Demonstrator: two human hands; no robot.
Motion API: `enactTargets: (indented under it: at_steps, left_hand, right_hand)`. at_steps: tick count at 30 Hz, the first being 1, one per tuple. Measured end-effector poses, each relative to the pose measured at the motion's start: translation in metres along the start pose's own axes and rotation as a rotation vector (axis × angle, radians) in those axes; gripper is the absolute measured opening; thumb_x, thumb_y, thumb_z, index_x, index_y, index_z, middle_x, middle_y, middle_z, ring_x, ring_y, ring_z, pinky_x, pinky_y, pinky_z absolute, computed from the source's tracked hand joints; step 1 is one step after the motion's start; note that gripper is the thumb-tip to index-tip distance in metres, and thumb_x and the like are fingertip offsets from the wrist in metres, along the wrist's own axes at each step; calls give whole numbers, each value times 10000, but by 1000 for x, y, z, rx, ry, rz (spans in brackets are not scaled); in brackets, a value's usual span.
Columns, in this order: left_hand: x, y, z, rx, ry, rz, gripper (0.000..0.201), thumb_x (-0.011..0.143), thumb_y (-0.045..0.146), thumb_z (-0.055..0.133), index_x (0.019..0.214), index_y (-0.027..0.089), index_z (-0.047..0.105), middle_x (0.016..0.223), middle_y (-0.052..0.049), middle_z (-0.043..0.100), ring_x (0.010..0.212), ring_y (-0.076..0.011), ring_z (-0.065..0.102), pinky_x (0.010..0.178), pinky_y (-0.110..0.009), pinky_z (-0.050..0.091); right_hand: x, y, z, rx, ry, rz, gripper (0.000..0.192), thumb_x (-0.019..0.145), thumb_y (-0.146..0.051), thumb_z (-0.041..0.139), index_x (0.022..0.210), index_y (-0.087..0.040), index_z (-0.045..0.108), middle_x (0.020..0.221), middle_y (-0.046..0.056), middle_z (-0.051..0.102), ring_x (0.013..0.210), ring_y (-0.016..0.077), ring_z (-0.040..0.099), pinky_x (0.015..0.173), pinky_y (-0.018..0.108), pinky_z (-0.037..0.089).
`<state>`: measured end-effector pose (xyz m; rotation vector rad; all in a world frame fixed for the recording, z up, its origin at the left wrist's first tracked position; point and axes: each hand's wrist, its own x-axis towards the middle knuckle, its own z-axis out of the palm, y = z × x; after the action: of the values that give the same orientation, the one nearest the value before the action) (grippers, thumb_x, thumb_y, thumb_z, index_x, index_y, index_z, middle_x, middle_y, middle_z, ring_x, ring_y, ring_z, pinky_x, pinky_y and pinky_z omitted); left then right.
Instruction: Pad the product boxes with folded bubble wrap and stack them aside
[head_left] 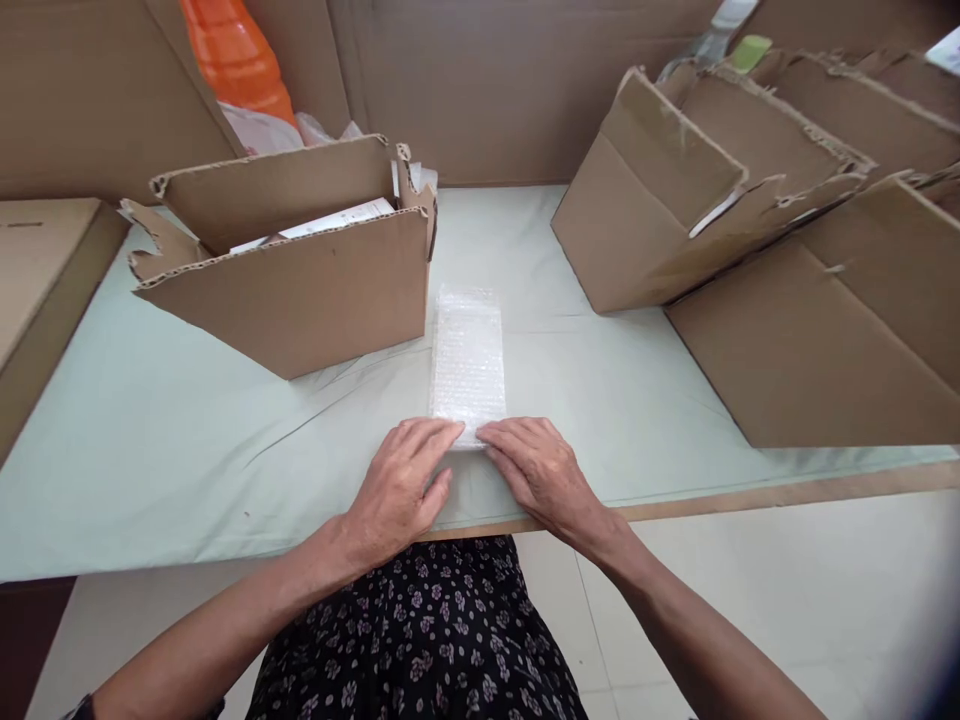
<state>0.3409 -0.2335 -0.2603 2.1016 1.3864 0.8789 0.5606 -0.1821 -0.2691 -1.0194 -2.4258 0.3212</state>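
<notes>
A narrow strip of clear bubble wrap (469,350) lies flat on the pale green cloth, its length pointing away from me. It looks folded or layered; whether anything is inside cannot be made out. My left hand (405,485) rests its outstretched fingertips on the near left corner of the wrap, thumb held apart. On the near right corner lie the fingertips of my right hand (544,470), also stretched out, with the thumb close to the wrap's edge. Neither hand visibly grips it.
An opened cardboard box (300,290) with papers inside stands at the left. Behind it leans an orange bottle (240,60). Several open cardboard boxes (645,220) stand at the right. A flat carton (45,260) lies at the far left. The green cloth (187,450) covers the table.
</notes>
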Motion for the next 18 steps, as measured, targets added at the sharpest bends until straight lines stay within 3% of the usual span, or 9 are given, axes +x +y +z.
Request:
enactTargets:
  at_steps: [3,7,10,13,16,18]
  left_hand:
    - [3,-3,3,-8,-30,0,353,954,107,480,1258,171,649,1028,-81,753,925,-222,668,852,-406,541]
    - [13,-9,7,-15,20,-92,336,934,133,520,1242,149,653,1022,-85,759,903,-218,682,839,-380,541]
    - [23,-15,9,57,31,-111,342,935,154,526,1255,142,646,999,-88,743,885,-224,677,835,-383,545]
    - [23,-15,9,154,74,-47,329,962,188,529,1271,134,629,1103,-126,711,995,-257,656,891,-419,533]
    - [11,-10,1,165,65,89,352,964,226,586,1302,124,589,1240,-157,666,1156,-286,600,989,-447,492]
    - [1,-6,-4,113,-2,129,356,964,178,584,1317,141,561,1212,-130,682,1140,-261,603,987,-428,484]
  right_hand:
    - [-3,-8,-12,108,14,53,224,1009,-178,524,1160,-230,681,1055,47,776,943,194,722,821,353,556]
    - [-10,-14,-20,-39,189,38,226,968,-195,602,1185,-241,646,1183,98,734,1058,250,697,861,412,530]
    - [-11,-12,-15,-155,127,-18,230,949,-194,622,1171,-251,647,1192,94,733,1067,271,683,870,439,502]
    - [-7,-7,-5,-206,68,-47,196,960,-176,607,1146,-217,656,1191,99,740,1106,281,664,894,445,479]
    - [-5,-5,-3,-128,64,-39,185,975,-139,580,1131,-208,653,1096,73,763,1009,241,676,879,419,470]
    - [-7,-7,-7,-2,7,-17,185,990,-158,566,1148,-214,644,1038,56,764,935,212,677,857,398,478]
